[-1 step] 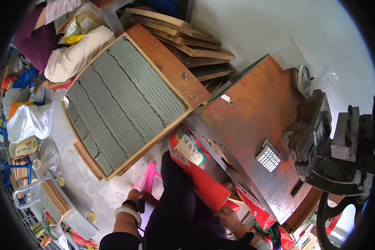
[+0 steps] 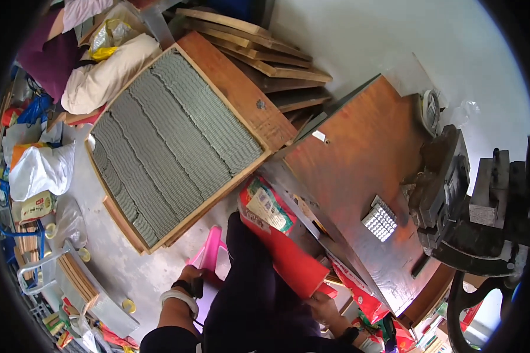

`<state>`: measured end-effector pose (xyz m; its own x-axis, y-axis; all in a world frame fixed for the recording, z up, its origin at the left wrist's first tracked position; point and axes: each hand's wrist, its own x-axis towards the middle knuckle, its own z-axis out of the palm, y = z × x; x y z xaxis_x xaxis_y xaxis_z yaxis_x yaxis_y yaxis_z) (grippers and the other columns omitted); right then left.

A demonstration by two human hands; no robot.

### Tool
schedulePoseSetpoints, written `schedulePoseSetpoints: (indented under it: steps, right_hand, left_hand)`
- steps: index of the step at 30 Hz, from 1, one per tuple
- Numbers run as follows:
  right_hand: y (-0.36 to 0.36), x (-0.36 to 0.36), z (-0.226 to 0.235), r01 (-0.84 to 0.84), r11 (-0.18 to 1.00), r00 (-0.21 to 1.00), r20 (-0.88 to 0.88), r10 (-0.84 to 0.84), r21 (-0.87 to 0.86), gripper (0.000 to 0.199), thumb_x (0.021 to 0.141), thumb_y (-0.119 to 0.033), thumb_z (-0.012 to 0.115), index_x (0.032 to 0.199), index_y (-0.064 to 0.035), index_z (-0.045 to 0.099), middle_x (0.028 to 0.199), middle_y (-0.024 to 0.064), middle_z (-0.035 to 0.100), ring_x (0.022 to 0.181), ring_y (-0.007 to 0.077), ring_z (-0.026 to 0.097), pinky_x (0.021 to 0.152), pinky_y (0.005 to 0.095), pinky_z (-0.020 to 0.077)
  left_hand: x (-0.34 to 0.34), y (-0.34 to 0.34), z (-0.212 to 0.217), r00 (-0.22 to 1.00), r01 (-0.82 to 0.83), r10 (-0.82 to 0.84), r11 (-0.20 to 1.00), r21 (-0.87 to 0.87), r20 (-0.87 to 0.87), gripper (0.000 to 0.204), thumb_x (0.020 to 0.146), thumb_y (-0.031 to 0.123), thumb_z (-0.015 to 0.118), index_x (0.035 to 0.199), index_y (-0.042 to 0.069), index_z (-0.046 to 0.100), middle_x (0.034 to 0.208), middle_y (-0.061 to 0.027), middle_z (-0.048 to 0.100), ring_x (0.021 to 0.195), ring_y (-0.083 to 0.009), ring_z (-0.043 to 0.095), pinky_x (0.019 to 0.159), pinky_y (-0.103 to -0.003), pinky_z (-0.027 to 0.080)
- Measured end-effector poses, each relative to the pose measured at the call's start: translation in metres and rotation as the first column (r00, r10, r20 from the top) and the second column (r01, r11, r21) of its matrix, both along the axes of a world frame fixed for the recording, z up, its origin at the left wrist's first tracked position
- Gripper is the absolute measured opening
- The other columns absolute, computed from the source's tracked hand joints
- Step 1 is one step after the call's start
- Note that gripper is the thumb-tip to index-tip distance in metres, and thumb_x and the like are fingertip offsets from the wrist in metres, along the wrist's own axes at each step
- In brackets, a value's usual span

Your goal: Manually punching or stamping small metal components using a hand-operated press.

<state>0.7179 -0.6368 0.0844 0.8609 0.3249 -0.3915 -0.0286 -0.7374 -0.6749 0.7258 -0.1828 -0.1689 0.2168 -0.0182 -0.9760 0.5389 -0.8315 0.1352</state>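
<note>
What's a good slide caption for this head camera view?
Left hand on a pink stool, right hand by a red package, beside a wooden tray.

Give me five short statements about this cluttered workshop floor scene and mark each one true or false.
1. The wooden frame filled with grey corrugated rows lies flat on the floor. True.
2. The left hand rests on a pink plastic stool. True.
3. The right hand is at the lower end of a blue metal pipe. False: it is at the lower end of a long red package.
4. The reddish-brown wooden tabletop has a small silvery grid-patterned object on it. True.
5. The stacked wooden planks are painted bright green. False: they are plain brown wood.
</note>
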Motion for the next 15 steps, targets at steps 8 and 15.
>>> schedulePoseSetpoints:
  steps: [8,15]
  right_hand:
    - [-0.026,0.008,0.028,0.083,0.993,0.993,0.09,-0.075,-0.088,0.023,0.064,-0.006,0.055,0.085,-0.0104,0.063,0.07,0.0101,0.053,0.065,0.0281,0.055,0.057,0.0375,0.0471]
    - [-0.039,0.012,0.044,0.16,0.976,0.985,0.083,-0.149,-0.149,0.022,0.061,-0.005,0.056,0.081,-0.0094,0.064,0.063,0.0083,0.05,0.06,0.0258,0.053,0.052,0.038,0.0439]
  left_hand:
    - [0.021,-0.08,0.019,0.961,-0.275,0.275,0.961,-0.019,-0.002,0.051,0.061,0.028,0.066,0.095,-0.01,0.059,0.09,-0.019,0.062,0.084,-0.0293,0.06,0.072,-0.036,0.047]
    - [0.052,-0.066,0.019,0.913,-0.399,0.408,0.892,-0.213,0.0,0.03,0.064,0.026,0.066,0.079,-0.001,0.064,0.072,-0.0072,0.061,0.065,-0.0183,0.057,0.059,-0.031,0.044]
